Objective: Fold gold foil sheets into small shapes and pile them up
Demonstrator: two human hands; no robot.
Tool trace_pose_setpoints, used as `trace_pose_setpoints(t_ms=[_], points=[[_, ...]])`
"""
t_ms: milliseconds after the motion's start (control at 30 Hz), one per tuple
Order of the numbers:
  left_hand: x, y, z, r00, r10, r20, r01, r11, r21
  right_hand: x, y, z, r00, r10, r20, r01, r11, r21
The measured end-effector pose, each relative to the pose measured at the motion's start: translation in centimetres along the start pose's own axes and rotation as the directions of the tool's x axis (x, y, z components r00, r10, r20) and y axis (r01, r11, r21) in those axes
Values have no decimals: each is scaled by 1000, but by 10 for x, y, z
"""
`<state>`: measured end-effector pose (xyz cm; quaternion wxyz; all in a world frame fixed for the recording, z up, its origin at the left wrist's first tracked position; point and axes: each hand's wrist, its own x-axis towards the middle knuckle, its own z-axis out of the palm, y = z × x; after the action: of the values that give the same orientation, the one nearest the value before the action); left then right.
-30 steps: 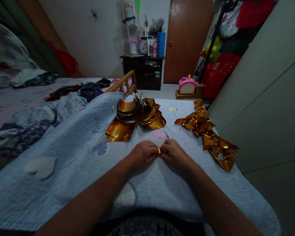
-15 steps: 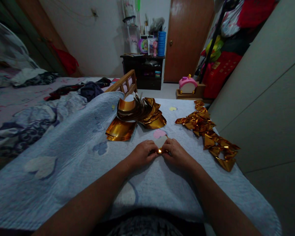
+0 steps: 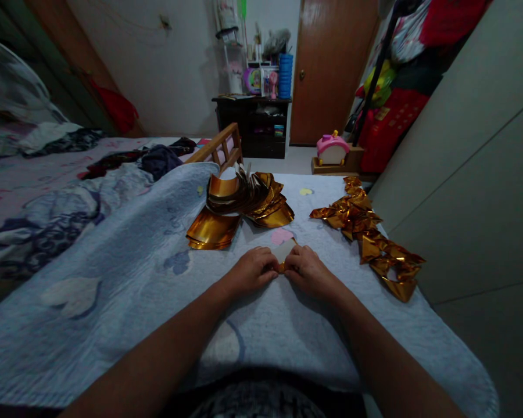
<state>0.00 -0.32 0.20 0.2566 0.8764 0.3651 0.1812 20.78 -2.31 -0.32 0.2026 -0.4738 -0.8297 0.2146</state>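
Observation:
Between my two hands is a small sheet of gold foil paper (image 3: 284, 251), its white back facing up and a strip of gold showing at the near edge. My left hand (image 3: 256, 270) pinches its left side, fingers closed. On the right side, my right hand (image 3: 307, 269) grips it in the same way, knuckles up. The fingers cover much of the paper. Beyond my hands lies a fanned stack of gold foil sheets (image 3: 213, 228). To the right, several folded gold foil pieces (image 3: 353, 216) lie in a heap.
A pale blue quilt (image 3: 157, 325) with heart patterns covers the surface under my hands. A wooden bed rail (image 3: 213, 144) stands behind the stack. Rumpled clothes (image 3: 161, 159) lie at the left. A pale cabinet side (image 3: 470, 174) borders the right. A pink toy (image 3: 332, 150) sits beyond the far edge.
The fingers have drawn closer together on the paper, and the bright gold glint between them has dimmed. The white part leans lower. The stack and the heap stay put.

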Motion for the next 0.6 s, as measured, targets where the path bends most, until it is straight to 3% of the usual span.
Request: trace_pose_setpoints(t_ms=[600], points=[[0,-1,-2,996,-85,-4,85,996,23,3,-1,4,998,58,-8,-58,998,-24]])
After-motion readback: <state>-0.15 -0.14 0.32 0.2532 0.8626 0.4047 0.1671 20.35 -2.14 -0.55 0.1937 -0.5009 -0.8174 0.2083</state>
